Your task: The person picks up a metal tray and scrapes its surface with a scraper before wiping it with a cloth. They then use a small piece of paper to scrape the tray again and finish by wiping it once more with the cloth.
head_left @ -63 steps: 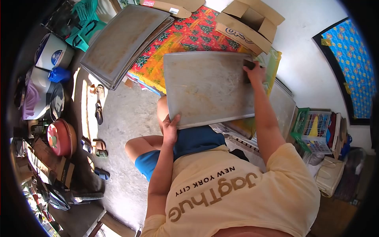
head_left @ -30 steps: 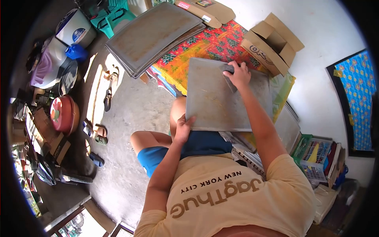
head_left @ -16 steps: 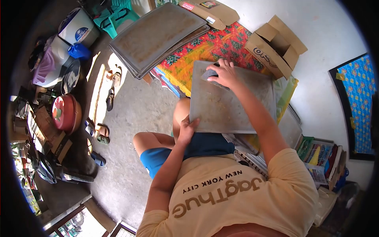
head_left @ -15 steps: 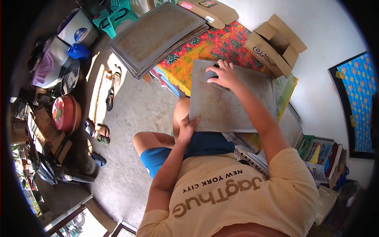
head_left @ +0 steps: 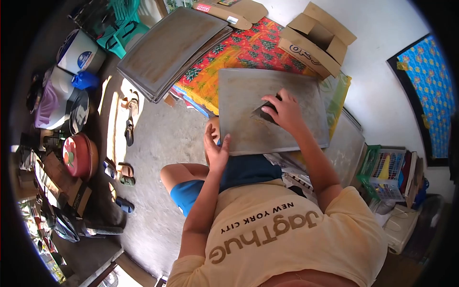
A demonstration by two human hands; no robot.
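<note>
A: Resting on the lap, that metal tray (head_left: 248,91) looks stiff, light, slippery?

B: Likely. Left hand (head_left: 216,149) braces its near edge, fingers half-spread; right hand (head_left: 286,111) presses a dark scouring pad (head_left: 264,113) mid-tray.

A stack of grey metal trays (head_left: 172,50) lies tilted over the edge of a red-and-orange patterned cloth (head_left: 239,52). Beyond the cloth sit 2 cardboard boxes — an open one (head_left: 315,38) and a flat one (head_left: 229,9). On the concrete floor (head_left: 153,143), sandals (head_left: 128,119) lie in a patch of sunlight, with a round red tin (head_left: 79,155) further left. A green basket (head_left: 382,167) stands at the right — above it, a blue flowered curtain (head_left: 430,91).
</note>
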